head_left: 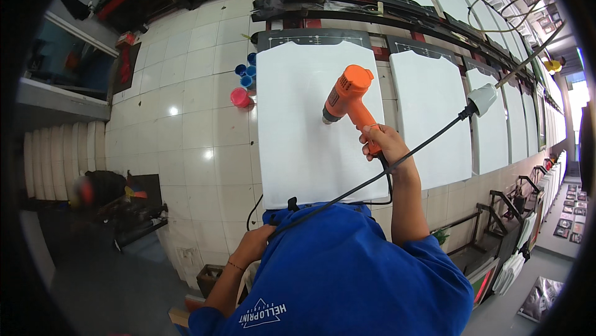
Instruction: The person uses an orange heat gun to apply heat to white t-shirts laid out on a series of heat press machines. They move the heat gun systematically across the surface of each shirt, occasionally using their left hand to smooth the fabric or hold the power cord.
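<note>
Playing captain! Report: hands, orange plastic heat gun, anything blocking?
Right hand gripping orange heat gun. Nozzle over flat white panel. Left hand at long black cable. Possible snag: cable crossing right wrist.

In the right hand (386, 142), the heat gun (352, 97) is showing a smooth plastic shell with a slight sheen, while its nozzle (327, 117) is looking like metal. Passing over the right wrist, the cord (379, 176) is showing a smooth rubber or plastic skin; right of that hand, the plug (482, 99) is looking like hard plastic. Beyond both hands, the white cloth (298, 125) is lying smooth and matt. Between them, the shirt (347, 261) is showing soft, creased cloth. Beyond the left hand (253, 244), glossy floor tiles (198, 112) are reflecting light, and the cups (246, 80) are looking plastic.
</note>
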A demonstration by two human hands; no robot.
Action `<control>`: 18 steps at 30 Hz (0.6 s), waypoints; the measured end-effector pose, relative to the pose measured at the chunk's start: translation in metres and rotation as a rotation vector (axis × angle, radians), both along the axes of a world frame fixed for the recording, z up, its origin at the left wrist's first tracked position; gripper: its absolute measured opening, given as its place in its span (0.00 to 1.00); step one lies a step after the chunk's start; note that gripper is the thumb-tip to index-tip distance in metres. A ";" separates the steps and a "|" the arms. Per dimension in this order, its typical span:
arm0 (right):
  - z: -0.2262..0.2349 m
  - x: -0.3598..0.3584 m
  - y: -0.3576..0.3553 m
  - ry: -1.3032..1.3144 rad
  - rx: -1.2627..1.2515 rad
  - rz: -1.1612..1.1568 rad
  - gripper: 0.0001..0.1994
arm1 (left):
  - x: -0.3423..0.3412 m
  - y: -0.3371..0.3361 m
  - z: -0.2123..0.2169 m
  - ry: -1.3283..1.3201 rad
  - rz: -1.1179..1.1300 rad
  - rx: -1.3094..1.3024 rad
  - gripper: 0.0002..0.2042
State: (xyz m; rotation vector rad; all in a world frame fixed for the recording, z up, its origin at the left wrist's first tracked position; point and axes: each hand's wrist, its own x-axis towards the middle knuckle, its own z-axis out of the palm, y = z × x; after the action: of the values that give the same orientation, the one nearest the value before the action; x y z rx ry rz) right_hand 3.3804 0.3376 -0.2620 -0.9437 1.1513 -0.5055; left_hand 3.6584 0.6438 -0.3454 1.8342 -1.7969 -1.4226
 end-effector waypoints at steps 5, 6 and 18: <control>0.006 0.030 0.010 0.025 -0.016 0.072 0.18 | 0.010 0.020 0.005 0.028 0.050 -0.062 0.12; 0.001 0.030 0.004 -0.002 0.011 0.094 0.18 | 0.013 0.023 0.007 0.020 0.051 -0.058 0.12; -0.006 0.083 0.011 -0.043 -0.055 0.149 0.16 | 0.044 0.015 0.011 -0.021 -0.026 -0.113 0.13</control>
State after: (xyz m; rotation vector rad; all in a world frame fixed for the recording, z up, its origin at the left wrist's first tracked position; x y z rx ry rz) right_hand 3.4633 0.3481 -0.2684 -1.0524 1.0237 -0.4360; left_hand 3.7020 0.6587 -0.3341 1.7819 -1.8772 -1.2870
